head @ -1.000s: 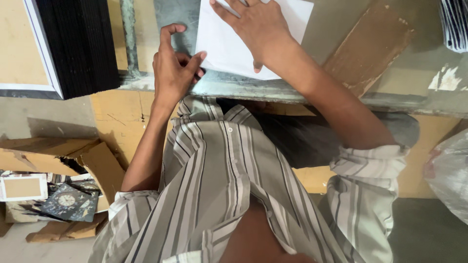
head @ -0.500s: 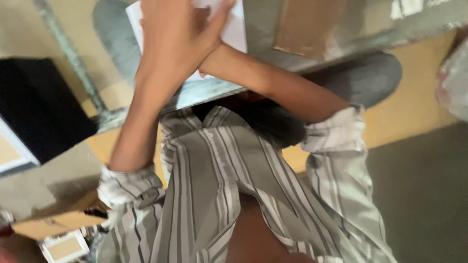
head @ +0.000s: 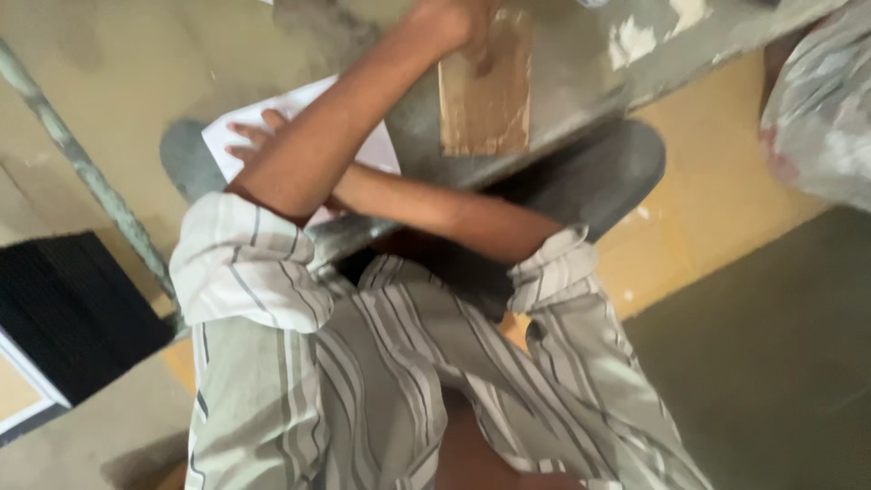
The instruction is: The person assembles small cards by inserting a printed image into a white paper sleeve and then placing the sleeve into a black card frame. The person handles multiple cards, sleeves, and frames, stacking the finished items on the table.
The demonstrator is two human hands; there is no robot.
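A white sheet of paper (head: 358, 150) lies flat on the grey desk (head: 581, 73), near its front edge, plain and unprinted, its long axis running up and left. Just right of the sheet lies a brown cardboard strip (head: 485, 100), long axis pointing away from the person. The right hand (head: 259, 136) rests open on the sheet, fingers spread, arm crossing beneath. The left hand (head: 458, 23) touches the strip's far end; its grip I cannot tell.

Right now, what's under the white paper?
The white paper lies on the grey table. The right hand rests on it, and the left forearm covers its middle. Anything beneath it is hidden.
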